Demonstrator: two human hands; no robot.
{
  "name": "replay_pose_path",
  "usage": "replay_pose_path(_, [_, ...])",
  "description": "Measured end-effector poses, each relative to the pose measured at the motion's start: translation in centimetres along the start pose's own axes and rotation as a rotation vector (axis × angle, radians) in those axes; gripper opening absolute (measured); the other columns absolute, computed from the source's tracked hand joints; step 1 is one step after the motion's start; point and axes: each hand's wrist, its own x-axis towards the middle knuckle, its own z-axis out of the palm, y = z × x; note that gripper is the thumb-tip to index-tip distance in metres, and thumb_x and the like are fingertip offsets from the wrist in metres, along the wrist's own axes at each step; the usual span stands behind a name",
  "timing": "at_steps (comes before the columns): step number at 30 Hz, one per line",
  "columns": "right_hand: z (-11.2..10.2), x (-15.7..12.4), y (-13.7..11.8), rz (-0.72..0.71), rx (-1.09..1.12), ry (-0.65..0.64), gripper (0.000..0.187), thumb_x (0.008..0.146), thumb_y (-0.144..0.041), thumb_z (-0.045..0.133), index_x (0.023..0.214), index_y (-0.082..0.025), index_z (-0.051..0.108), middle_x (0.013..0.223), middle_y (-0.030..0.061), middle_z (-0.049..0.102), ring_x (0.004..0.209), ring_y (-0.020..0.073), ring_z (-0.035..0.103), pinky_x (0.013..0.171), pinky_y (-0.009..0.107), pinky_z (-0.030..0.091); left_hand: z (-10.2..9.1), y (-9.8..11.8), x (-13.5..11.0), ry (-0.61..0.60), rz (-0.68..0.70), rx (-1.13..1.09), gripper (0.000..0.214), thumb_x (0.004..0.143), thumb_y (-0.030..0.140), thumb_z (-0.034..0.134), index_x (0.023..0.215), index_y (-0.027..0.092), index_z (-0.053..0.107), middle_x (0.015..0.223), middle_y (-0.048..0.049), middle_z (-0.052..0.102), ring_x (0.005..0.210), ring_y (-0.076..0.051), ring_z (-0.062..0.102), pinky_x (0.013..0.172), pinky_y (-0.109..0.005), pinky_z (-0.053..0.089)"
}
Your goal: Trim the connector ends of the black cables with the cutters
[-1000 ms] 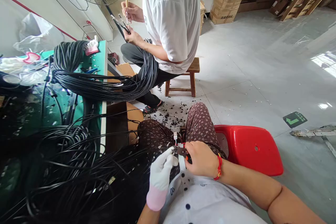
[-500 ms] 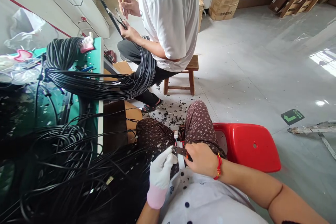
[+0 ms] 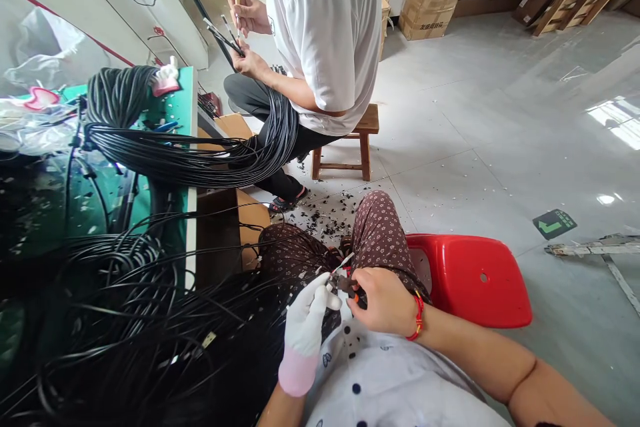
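My left hand (image 3: 306, 317), in a white glove with a pink cuff, pinches the end of a thin black cable over my lap. The cable itself is mostly hidden by the fingers. A white wire and a red one (image 3: 343, 263) stick out beyond the fingertips. My bare right hand (image 3: 383, 300), with a red cord bracelet, is closed round a pair of pliers (image 3: 345, 284) with dark jaws and a bit of orange at the handle. The jaws meet the wires right beside the left fingertips. Many black cables (image 3: 200, 320) run in from the left across my thigh.
A green-topped table (image 3: 187, 107) on the left bears coiled black cable (image 3: 120, 97). Ahead, a co-worker (image 3: 325, 47) sits on a wooden stool (image 3: 367, 121), holding cable ends and a thin tool. A red plastic stool (image 3: 485, 287) stands at right. Black scraps litter the floor.
The white connector piece that stood upright beyond my fingers no longer shows there; the white wire now slants to the upper right. The pliers' jaws have turned slightly. Both hands stay nearly in place.
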Motion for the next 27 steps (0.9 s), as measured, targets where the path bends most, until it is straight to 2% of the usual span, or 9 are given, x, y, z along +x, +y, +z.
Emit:
replay_pose_path(5, [0.1, 0.2, -0.1, -0.001, -0.078, -0.026, 0.017, 0.075, -0.031, 0.054, 0.083, -0.017, 0.054, 0.080, 0.0043, 0.063, 0.073, 0.0185, 0.057, 0.065, 0.028, 0.037, 0.3, 0.3, -0.4, -0.054, -0.017, -0.056, 0.031, 0.087, 0.036, 0.053, 0.108, 0.015, 0.062, 0.062, 0.0008, 0.058, 0.064, -0.013, 0.053, 0.069, -0.027, 0.045])
replay_pose_path(11, [-0.3, 0.2, -0.2, -0.009, -0.136, -0.077, 0.019, 0.077, -0.033, 0.050, 0.084, -0.016, 0.055, 0.077, 0.0055, 0.064, 0.070, 0.0195, 0.059, 0.060, 0.029, 0.036, 0.5, 0.4, -0.5, -0.041, 0.004, -0.042, 0.028, 0.085, 0.035, 0.055, 0.103, 0.015, 0.064, 0.060, 0.0007, 0.058, 0.061, -0.013, 0.053, 0.064, -0.027, 0.046])
replay_pose_path(21, [-0.6, -0.1, -0.2, 0.015, -0.145, -0.192, 0.018, 0.082, -0.033, 0.047, 0.081, -0.017, 0.056, 0.077, 0.0057, 0.066, 0.068, 0.0187, 0.061, 0.056, 0.027, 0.033, -0.3, -0.8, -0.2, -0.017, 0.092, 0.170, 0.033, 0.086, 0.035, 0.052, 0.108, 0.013, 0.064, 0.064, -0.0003, 0.062, 0.066, -0.015, 0.056, 0.075, -0.031, 0.045])
replay_pose_path(27, [-0.2, -0.1, 0.3, 0.018, -0.099, -0.201, 0.016, 0.082, -0.029, 0.048, 0.079, -0.016, 0.056, 0.076, 0.0057, 0.067, 0.069, 0.0179, 0.062, 0.057, 0.027, 0.033, -0.5, -1.1, -0.2, -0.026, 0.083, 0.180, 0.032, 0.087, 0.034, 0.051, 0.110, 0.015, 0.062, 0.065, 0.0008, 0.062, 0.069, -0.016, 0.057, 0.080, -0.032, 0.043])
